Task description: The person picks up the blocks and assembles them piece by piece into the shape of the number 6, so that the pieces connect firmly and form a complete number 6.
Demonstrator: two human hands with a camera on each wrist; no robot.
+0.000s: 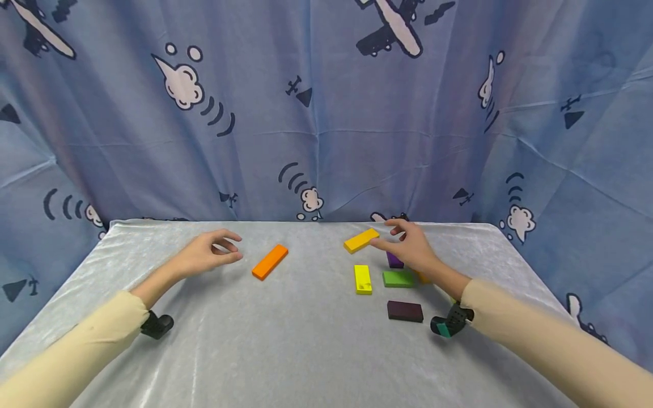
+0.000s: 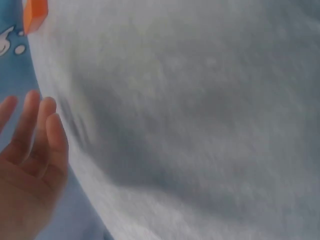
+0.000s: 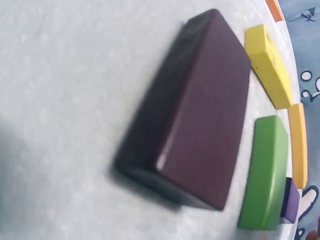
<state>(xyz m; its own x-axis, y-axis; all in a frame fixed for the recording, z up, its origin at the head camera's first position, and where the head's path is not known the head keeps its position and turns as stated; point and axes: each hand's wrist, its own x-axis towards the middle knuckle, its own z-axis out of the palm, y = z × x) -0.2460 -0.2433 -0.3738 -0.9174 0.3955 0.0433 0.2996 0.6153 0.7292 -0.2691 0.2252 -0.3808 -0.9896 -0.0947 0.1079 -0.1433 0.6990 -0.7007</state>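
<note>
My left hand point(image 1: 211, 251) hovers over the left side of the table with its fingers loosely bent and nothing held. An orange block point(image 1: 270, 262) lies just to its right; the left wrist view catches one end of this orange block point(image 2: 35, 15) at the top corner. On the other side, my right hand point(image 1: 410, 246) holds nothing, thumb and fingers apart. Its thumb tip is right at the end of an amber block point(image 1: 361, 241). Below that hand a purple block point(image 1: 394, 260) is partly hidden.
Nearer me lie a bright yellow block point(image 1: 363, 279), a green block point(image 1: 398, 279) and a dark maroon block point(image 1: 405, 311), which looms large in the right wrist view. Another orange-yellow block point(image 1: 424, 278) peeks out under my right wrist. A patterned blue curtain point(image 1: 326, 113) hangs behind the cloth-covered table point(image 1: 285, 351).
</note>
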